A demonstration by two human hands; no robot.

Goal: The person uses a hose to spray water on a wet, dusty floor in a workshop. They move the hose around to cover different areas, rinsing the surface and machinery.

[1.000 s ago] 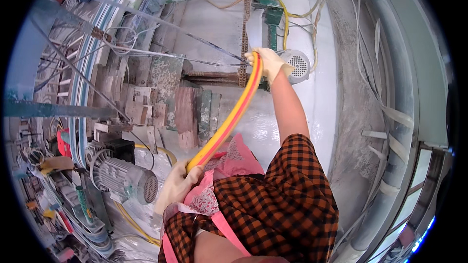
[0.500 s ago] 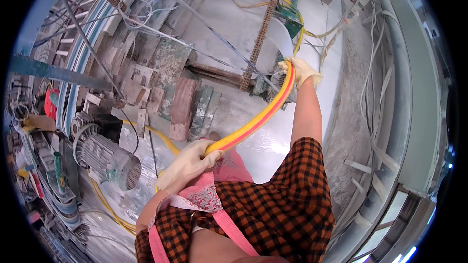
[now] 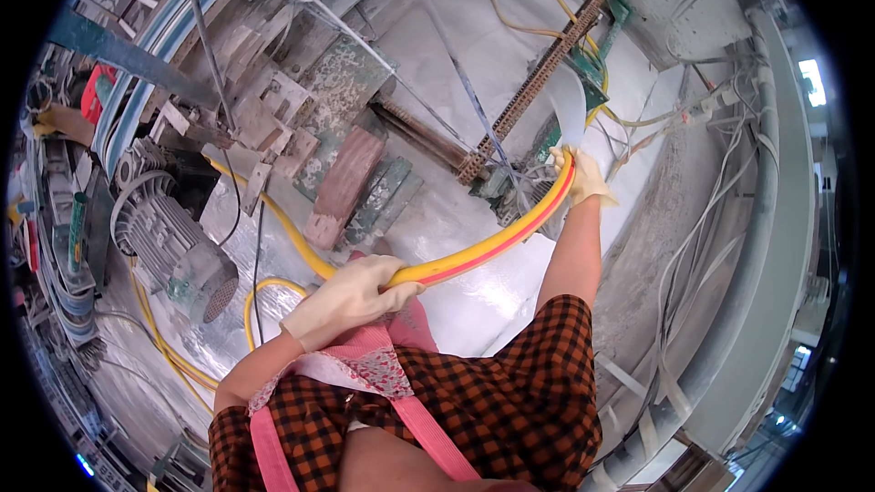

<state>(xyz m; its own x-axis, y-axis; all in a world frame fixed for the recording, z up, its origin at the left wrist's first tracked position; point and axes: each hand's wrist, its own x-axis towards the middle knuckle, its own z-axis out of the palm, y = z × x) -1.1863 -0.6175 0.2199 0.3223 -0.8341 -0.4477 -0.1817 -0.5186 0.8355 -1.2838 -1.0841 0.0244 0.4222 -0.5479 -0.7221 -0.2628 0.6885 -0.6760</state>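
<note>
In the head view, there is a lot of stuff around the person. A grey motor [image 3: 173, 241] sits on the left, and a red thing [image 3: 94, 96] is up past it. A green bar [image 3: 137, 56] pokes in from the upper left. Near the middle, a reddish-brown block [image 3: 346, 184] lies at a slant. A rusty chain [image 3: 545, 73] runs slantwise up to the right, and thin rods [image 3: 447, 41] cross over the space in front. Loose wires [image 3: 697, 255] hang down on the right beside a fat grey pipe [image 3: 743, 310]. The floor [image 3: 456, 310] is pale and shiny.

The yellow hose [image 3: 483, 252] with a red stripe is in front of the person, curving from one hand to the other. The left hand [image 3: 346, 296], in a pale glove, is wrapped around the hose close to the pink apron [image 3: 365, 346], with that elbow bent. The right hand [image 3: 583, 180], gloved too, grips the hose near its end, and that arm reaches out ahead. What looks like water [image 3: 567, 100] comes out there.

Compared with a second ago, the view has turned, the hose slopes less steeply, and the right hand is farther to the right. Both hands are still holding on.
</note>
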